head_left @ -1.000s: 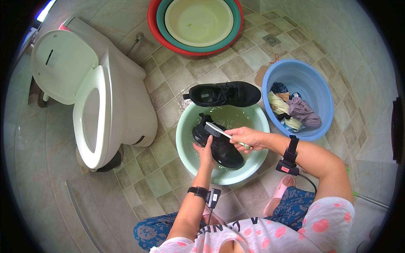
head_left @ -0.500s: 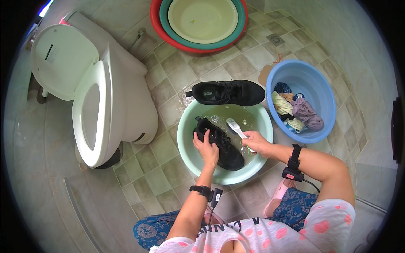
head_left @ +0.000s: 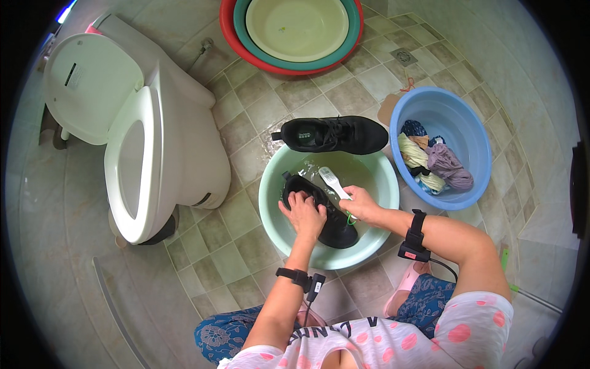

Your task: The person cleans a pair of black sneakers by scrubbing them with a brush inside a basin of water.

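A black lace-up shoe [head_left: 339, 230] lies tilted in the water of a pale green basin [head_left: 268, 212]. My left hand [head_left: 304, 215] grips it around the ankle opening and laces, fingers bent over the upper. In my right hand [head_left: 361, 204] is a white-handled scrub brush [head_left: 332, 181] with a green cord loop at its near end. The brush head points up and left beside the shoe; its bristles are hidden underneath. The other black shoe [head_left: 359, 135] rests across the far rim of the basin, toe to the right.
A blue basin [head_left: 479, 147] holding crumpled clothes [head_left: 448, 165] stands at the right. Stacked red, teal and cream basins [head_left: 295, 31] sit at the back. On the left is a white toilet [head_left: 184, 135] with its lid raised. A drain [head_left: 403, 57] is set in the tiled floor.
The brush has moved left and slightly up, closer to the shoe, with my right hand following. My left hand has shifted slightly right, its fingers now more bent over the shoe's opening.
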A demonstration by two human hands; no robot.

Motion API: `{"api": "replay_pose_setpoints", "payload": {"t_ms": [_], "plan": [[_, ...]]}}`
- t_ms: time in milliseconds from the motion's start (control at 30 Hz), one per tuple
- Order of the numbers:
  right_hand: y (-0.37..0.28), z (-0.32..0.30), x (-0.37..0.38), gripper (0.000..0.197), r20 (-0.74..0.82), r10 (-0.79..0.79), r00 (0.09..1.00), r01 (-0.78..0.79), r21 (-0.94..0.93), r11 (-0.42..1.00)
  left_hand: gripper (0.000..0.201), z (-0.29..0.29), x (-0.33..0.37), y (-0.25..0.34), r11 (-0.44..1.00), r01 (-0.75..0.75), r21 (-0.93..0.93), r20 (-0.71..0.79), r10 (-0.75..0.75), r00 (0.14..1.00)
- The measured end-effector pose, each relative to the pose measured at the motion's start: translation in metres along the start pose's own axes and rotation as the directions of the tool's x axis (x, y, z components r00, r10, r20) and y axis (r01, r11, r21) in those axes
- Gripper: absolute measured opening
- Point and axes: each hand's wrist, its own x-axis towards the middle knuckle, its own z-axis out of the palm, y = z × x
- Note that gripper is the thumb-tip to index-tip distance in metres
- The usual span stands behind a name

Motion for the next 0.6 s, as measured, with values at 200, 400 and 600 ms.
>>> {"api": "replay_pose_setpoints", "payload": {"t_ms": [200, 400, 600], "plan": [[-0.001, 0.004, 0.004, 0.046, -0.016, 0.037, 0.999, -0.038, -0.031, 0.999, 0.017, 0.022, 0.0, -0.026, 0.926, -0.001, -0.376, -0.051, -0.02, 0.999], [-0.003, 0.005, 0.012, 0.028, -0.08, 0.006, 0.997, -0.011, -0.069, 0.998, 0.022, 0.034, -0.006, -0.032, 0.537, 0.009, -0.843, -0.082, -0.147, 0.986], [-0.003, 0.009, 0.03, 0.052, -0.053, 0.033, 0.998, -0.034, -0.01, 0.999, 0.026, 0.028, -0.015, -0.028, 0.67, -0.185, -0.719, -0.186, 0.07, 0.98]]}}
